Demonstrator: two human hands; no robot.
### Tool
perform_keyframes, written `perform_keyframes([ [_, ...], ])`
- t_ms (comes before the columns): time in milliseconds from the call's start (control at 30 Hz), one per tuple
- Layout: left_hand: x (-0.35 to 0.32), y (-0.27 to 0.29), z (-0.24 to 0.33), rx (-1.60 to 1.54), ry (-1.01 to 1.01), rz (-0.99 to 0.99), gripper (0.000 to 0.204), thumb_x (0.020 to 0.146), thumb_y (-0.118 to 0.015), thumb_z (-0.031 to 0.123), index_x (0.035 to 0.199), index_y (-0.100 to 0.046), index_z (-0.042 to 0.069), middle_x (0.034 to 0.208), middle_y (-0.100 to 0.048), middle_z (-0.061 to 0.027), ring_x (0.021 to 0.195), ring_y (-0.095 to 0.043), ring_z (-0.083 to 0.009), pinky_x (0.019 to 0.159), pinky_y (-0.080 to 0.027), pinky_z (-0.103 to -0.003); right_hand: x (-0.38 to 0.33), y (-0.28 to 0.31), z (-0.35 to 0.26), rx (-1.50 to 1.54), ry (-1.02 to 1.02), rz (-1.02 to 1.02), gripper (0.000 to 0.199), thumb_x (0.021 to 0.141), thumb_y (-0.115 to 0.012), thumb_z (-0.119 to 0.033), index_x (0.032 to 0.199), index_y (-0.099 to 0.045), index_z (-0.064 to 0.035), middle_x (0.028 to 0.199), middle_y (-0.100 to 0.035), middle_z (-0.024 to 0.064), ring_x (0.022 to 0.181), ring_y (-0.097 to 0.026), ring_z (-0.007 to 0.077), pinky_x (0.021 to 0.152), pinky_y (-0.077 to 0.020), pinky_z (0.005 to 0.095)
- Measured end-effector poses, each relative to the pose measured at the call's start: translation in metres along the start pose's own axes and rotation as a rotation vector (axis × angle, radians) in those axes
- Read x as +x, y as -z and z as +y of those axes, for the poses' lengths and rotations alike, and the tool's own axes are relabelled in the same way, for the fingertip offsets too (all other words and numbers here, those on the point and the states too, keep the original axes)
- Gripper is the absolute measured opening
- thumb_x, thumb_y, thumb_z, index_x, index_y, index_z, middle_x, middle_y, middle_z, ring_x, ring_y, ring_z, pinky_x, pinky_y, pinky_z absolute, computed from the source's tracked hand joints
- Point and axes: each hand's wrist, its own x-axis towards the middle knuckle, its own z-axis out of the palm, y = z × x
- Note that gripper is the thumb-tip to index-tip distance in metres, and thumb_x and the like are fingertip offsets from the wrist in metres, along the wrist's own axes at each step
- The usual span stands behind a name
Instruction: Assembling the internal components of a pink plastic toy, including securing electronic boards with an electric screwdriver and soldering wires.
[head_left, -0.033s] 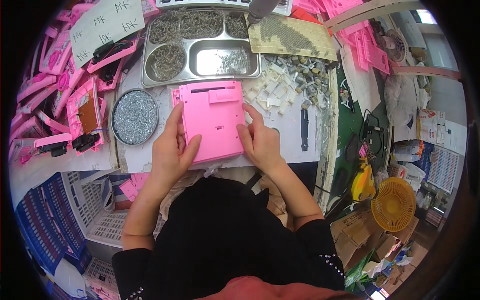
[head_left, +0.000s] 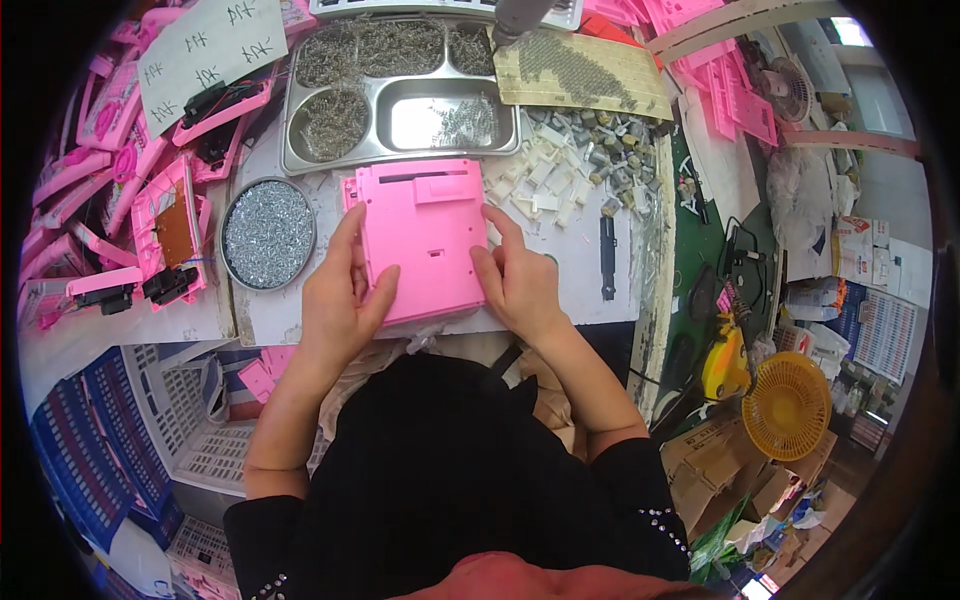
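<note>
A flat pink plastic housing (head_left: 420, 235) lies at the table's near edge, with a long slot and a raised block near its far end and a small rectangular hole near the middle. My left hand (head_left: 345, 290) grips its left side, thumb resting on the top face. On the opposite side my right hand (head_left: 520, 275) holds the right edge, its thumb also on the face. Fingers under the housing are hidden. Just beyond it stands a metal compartment tray (head_left: 375, 165) of small springs. Left of my left hand is a round dish (head_left: 268, 282) full of small metal screws.
Pink housings (head_left: 110, 200) are heaped at the left under a paper sheet (head_left: 205, 50). White and grey small parts (head_left: 560, 175) lie right of the tray, near a yellowish card (head_left: 590, 80) and a dark narrow strip (head_left: 608, 258). A yellow fan (head_left: 787, 405) stands lower right.
</note>
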Motion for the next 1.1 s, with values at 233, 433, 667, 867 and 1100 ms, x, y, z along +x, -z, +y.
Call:
perform_keyframes([
  [233, -0.003, -0.003, -0.013, -0.017, 0.001, 0.099, 0.061, 0.092, -0.071, 0.004, 0.147, -0.045, -0.001, 0.079, -0.051, 0.0042, 0.062, -0.04, -0.002, 0.057, -0.033, -0.019, 0.011, -0.003, 0.006, -0.074, 0.121, -0.093, 0.044, 0.098, -0.066, -0.023, 0.139, -0.057, -0.0109, 0.065, -0.064, 0.012, 0.058, -0.066, 0.0312, 0.055, -0.0501, 0.04],
  [433, -0.016, -0.012, -0.025, -0.091, 0.072, 0.209, 0.053, 0.091, -0.076, 0.007, 0.138, -0.053, -0.003, 0.076, -0.053, 0.0001, 0.059, -0.044, -0.0054, 0.054, -0.039, -0.022, 0.022, 0.006, 0.005, -0.11, 0.287, -0.16, 0.045, 0.097, -0.066, -0.026, 0.139, -0.061, -0.011, 0.066, -0.065, 0.0141, 0.061, -0.066, 0.0323, 0.056, -0.0511, 0.043],
  [667, -0.024, -0.013, -0.02, 0.035, -0.047, 0.3, 0.032, 0.094, -0.072, 0.006, 0.125, -0.067, -0.002, 0.08, -0.051, 0.0017, 0.069, -0.045, -0.0036, 0.059, -0.037, -0.018, 0.02, 0.006, 0.0, -0.16, 0.303, -0.211, 0.049, 0.097, -0.066, -0.025, 0.145, -0.059, -0.0133, 0.068, -0.064, 0.0111, 0.061, -0.066, 0.03, 0.057, -0.0514, 0.0413],
  [867, -0.033, -0.015, -0.04, -0.022, -0.004, 0.243, 0.038, 0.091, -0.075, 0.006, 0.127, -0.067, -0.003, 0.075, -0.051, -0.0042, 0.065, -0.047, -0.013, 0.059, -0.042, -0.028, 0.019, 0.003, -0.007, -0.31, 0.304, -0.24, 0.048, 0.099, -0.065, -0.028, 0.145, -0.059, -0.0168, 0.064, -0.062, 0.0109, 0.057, -0.065, 0.0284, 0.054, -0.0506, 0.0409],
  [1100, -0.037, -0.013, -0.032, -0.063, 0.049, 0.23, 0.044, 0.09, -0.075, 0.005, 0.132, -0.066, -0.003, 0.074, -0.053, -0.0043, 0.061, -0.047, -0.0121, 0.058, -0.042, -0.028, 0.027, 0.015, -0.007, -0.407, 0.345, -0.333, 0.046, 0.099, -0.063, -0.028, 0.143, -0.059, -0.0143, 0.063, -0.062, 0.0067, 0.055, -0.064, 0.0268, 0.05, -0.0488, 0.0418],
])
